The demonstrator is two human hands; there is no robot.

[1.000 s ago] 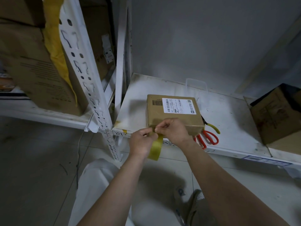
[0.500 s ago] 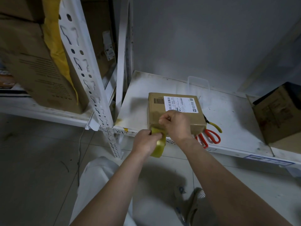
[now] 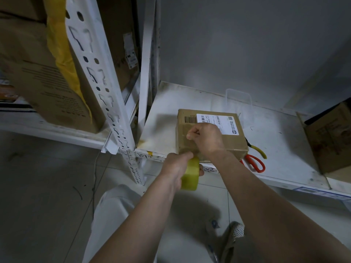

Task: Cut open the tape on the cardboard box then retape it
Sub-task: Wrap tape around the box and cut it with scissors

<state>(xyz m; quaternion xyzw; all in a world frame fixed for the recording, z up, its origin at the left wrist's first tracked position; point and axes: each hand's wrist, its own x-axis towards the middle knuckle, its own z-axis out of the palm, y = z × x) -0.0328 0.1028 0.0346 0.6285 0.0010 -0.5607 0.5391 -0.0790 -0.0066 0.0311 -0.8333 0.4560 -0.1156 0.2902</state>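
White shelf (image 3: pixel 205 103): right hand (image 3: pixel 207 138) fingers pinch tape end on box (image 3: pixel 235 141); left hand (image 3: pixel 175 168) grips tape roll (image 3: pixel 190 174) just below. Keep strip taut, press flat along seam.

box (image 3: pixel 233 143) was brown w/ white barcode label (image 3: pixel 225 123) | tape roll (image 3: pixel 190 175) yellow | scissors (image 3: pixel 255 163) red-orange (pliers (image 3: pixel 257 149) yellow-handled) | shelf (image 3: pixel 209 103) white

Two bare arms with no sleeves showing, left hand (image 3: pixel 175 168), right hand (image 3: pixel 206 139), light white trousers (image 3: pixel 114 209) on the legs, grey mesh shoe (image 3: pixel 234 236) with white netting
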